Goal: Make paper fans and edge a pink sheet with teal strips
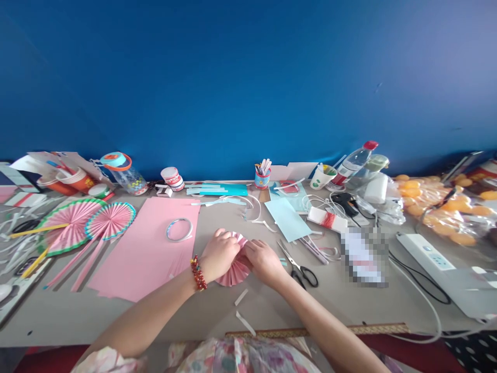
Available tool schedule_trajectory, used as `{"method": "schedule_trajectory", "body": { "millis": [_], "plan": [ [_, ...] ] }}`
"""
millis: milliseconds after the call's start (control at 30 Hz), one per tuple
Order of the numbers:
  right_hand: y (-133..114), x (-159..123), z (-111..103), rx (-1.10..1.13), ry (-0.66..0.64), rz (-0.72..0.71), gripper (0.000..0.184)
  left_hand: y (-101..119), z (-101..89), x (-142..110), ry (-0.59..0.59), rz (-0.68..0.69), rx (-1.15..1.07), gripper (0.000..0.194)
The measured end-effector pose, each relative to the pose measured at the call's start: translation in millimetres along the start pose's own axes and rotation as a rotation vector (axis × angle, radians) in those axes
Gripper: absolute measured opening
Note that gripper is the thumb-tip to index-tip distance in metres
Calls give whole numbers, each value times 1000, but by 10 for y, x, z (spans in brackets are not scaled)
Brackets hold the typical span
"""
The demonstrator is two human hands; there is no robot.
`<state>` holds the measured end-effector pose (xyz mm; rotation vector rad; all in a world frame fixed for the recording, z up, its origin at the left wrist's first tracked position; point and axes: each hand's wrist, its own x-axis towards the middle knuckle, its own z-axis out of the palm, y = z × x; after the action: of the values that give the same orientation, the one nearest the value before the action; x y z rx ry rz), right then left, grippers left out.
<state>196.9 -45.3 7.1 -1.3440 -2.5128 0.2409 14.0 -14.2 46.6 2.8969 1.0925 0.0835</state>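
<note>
A pleated pink paper fan (pixel 232 274) rests on the table in front of me, spread into a round shape. My left hand (pixel 221 251) is closed on its upper left part, the fingers curled over the folds. On the other side my right hand (pixel 264 259) grips its upper right edge. Both hands cover much of the fan, and the fingertips are partly hidden. Black-handled scissors (pixel 301 269) lie just right of my right hand. Large pink paper sheets (pixel 143 243) are spread to the left, with a roll of tape (pixel 179 229) on top.
Two finished pink fans (pixel 111 220) lie at the left. Light blue paper (pixel 288 218), a red thread card (pixel 328 220) and a power strip (pixel 427 254) are on the right. Paper scraps (pixel 245 322) and a wooden ruler (pixel 376 328) lie near the front edge. A bottle (pixel 353 163) stands behind.
</note>
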Motion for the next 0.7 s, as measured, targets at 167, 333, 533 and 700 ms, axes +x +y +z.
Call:
{"method": "schedule_trajectory", "body": {
  "millis": [167,333,533,700],
  "plan": [
    [104,78,-71,-5,-6,-27,6,-18,-51,25,79,72,97,23],
    [216,116,-91,-34,-56,-59,6,-44,114,-8,111,52,213,31],
    [228,111,-27,-56,-95,-86,9,-60,131,-24,31,31,166,20],
    [228,116,-21,-61,-104,-120,16,-77,108,-36,69,103,170,22]
  ]
}}
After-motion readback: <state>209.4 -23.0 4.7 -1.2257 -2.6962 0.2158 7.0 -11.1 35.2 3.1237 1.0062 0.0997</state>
